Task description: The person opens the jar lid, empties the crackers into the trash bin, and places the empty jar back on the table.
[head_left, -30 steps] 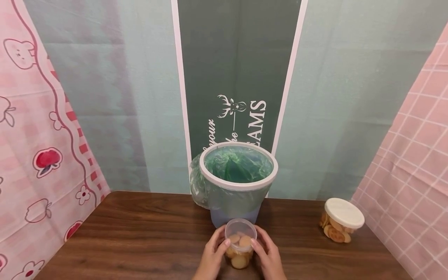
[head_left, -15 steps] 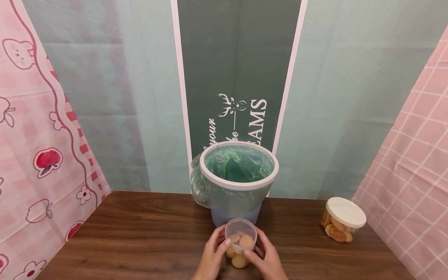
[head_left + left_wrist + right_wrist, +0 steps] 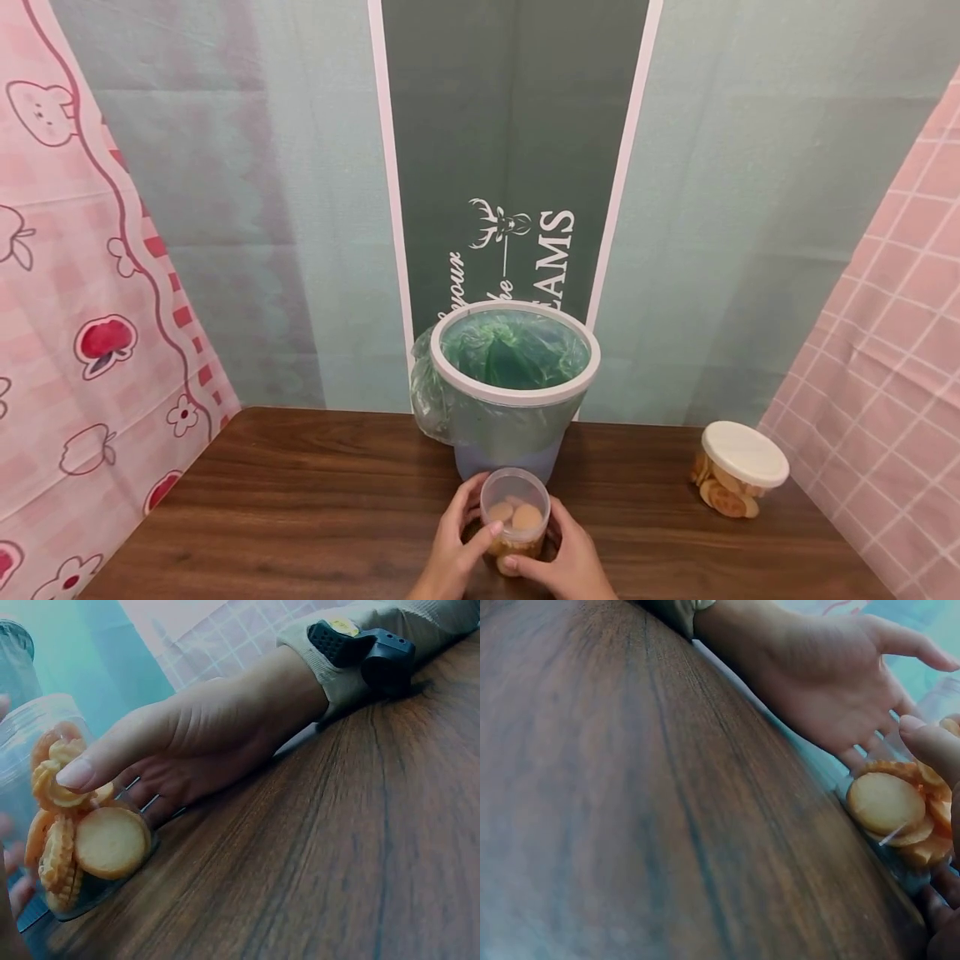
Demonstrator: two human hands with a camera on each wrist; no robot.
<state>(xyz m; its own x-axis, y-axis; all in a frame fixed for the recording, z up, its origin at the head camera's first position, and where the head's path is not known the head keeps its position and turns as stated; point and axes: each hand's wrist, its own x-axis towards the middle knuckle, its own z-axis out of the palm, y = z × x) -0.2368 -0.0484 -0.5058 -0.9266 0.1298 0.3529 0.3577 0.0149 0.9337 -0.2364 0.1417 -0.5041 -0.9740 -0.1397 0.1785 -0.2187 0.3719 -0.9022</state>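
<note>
A clear plastic jar (image 3: 517, 479) with round cookies (image 3: 527, 517) inside stands on the dark wooden table (image 3: 300, 517), in front of the bin. My left hand (image 3: 453, 542) holds it from the left, the thumb lying near the rim. From the other side my right hand (image 3: 568, 557) grips the jar, its thumb low on the front wall. The left wrist view shows the right thumb (image 3: 90, 766) against the wall, with a pale cookie (image 3: 112, 841) below it. In the right wrist view the left palm (image 3: 817, 682) faces the jar. Whether a lid covers the jar I cannot tell.
Just behind the jar stands a bluish bin (image 3: 513, 458) with a white rim and a green plastic bag (image 3: 517, 358) lining it. A white-lidded tub (image 3: 745, 454) of cookies sits at the right. Pink cloths (image 3: 82, 275) hang along both sides.
My right thumb has slid from near the rim down to the lower front of the jar. The left thumb has shifted slightly right. The bin and the white-lidded tub stay put.
</note>
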